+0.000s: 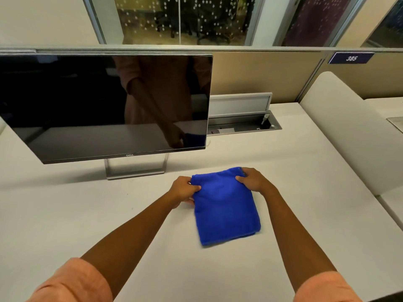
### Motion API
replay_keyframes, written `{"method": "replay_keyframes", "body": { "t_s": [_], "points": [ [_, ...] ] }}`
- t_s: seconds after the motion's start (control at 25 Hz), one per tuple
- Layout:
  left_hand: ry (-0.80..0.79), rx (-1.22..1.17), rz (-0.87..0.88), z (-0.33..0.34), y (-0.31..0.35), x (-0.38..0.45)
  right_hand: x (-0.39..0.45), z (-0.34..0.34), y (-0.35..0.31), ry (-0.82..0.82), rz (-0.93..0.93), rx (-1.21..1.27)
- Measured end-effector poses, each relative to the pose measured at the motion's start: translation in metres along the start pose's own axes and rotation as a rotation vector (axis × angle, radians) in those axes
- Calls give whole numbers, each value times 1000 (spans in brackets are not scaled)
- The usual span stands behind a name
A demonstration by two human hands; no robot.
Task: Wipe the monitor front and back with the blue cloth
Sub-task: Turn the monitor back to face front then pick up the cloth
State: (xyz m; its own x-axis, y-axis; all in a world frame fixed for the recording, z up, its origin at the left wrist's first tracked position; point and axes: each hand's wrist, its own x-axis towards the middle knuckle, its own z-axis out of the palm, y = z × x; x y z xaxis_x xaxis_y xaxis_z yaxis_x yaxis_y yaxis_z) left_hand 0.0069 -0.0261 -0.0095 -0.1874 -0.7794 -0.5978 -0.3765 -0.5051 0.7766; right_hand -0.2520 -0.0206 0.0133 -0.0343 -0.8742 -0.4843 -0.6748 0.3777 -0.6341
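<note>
Two hands hold the far corners of the folded blue cloth, which lies flat on the worktop toward its near middle: the left hand pinches the far left corner, the right hand the far right. The cloth looks soft, light and limp, likely to sag once lifted, so bunching it in one palm should serve. The monitor stands toward the far left edge; its glossy screen probably wants gentle pressure.
</note>
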Motion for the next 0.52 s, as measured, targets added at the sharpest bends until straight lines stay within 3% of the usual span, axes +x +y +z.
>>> {"method": "replay_keyframes", "body": {
  "t_s": [0.16, 0.32, 0.4, 0.52],
  "points": [
    [176, 299, 104, 0, 11, 24, 26, 2, -5, 143, 47, -48],
    [388, 608, 366, 2, -2, 28, 23, 33, -12, 524, 31, -216],
    [241, 769, 533, 0, -13, 26, 14, 66, -14, 616, -73, -172],
    [35, 1043, 576, 0, -31, 27, 1, 112, -6, 471, -149, -289]
  ]
}}
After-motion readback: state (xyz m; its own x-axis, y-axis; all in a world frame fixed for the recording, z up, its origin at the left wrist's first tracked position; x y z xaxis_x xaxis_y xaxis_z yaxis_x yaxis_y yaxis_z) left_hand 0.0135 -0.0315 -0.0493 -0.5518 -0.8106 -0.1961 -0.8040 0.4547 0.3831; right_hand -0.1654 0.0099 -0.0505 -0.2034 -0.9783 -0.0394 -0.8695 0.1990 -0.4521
